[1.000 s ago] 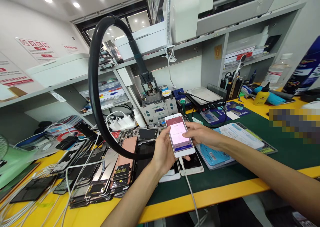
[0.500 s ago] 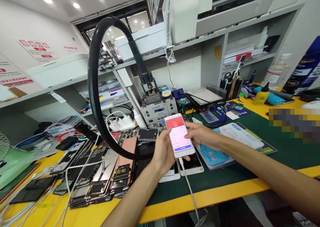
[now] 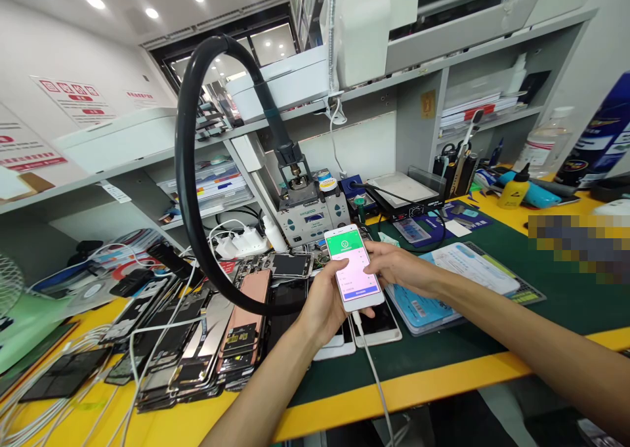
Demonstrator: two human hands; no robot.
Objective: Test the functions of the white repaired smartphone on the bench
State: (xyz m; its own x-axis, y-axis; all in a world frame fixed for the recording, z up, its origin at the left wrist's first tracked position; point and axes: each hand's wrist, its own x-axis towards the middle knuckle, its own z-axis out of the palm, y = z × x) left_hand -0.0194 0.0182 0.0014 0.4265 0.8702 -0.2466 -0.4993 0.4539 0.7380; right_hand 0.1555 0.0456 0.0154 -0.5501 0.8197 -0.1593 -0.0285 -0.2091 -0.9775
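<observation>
A white smartphone (image 3: 353, 267) with a lit screen, green at the top, is held above the green mat (image 3: 566, 302). My left hand (image 3: 322, 302) is wrapped round its left edge and underside. At the phone's right edge rests my right hand (image 3: 396, 268), its thumb on the side of the screen. A white cable (image 3: 377, 375) runs from the phone's bottom end down over the table edge. Two white phones (image 3: 378, 325) lie flat on the mat just under the held one.
Stacks of phone screens and back panels (image 3: 197, 342) cover the yellow table at left, among white cables. A thick black hose (image 3: 187, 171) arcs up to a grey rework station (image 3: 310, 217). Blue leaflets (image 3: 462, 270), a hot plate (image 3: 403, 194), bottles and tool holders stand at right.
The top band of the phone's screen went from dark red to bright red to green. Both hands have stayed almost still.
</observation>
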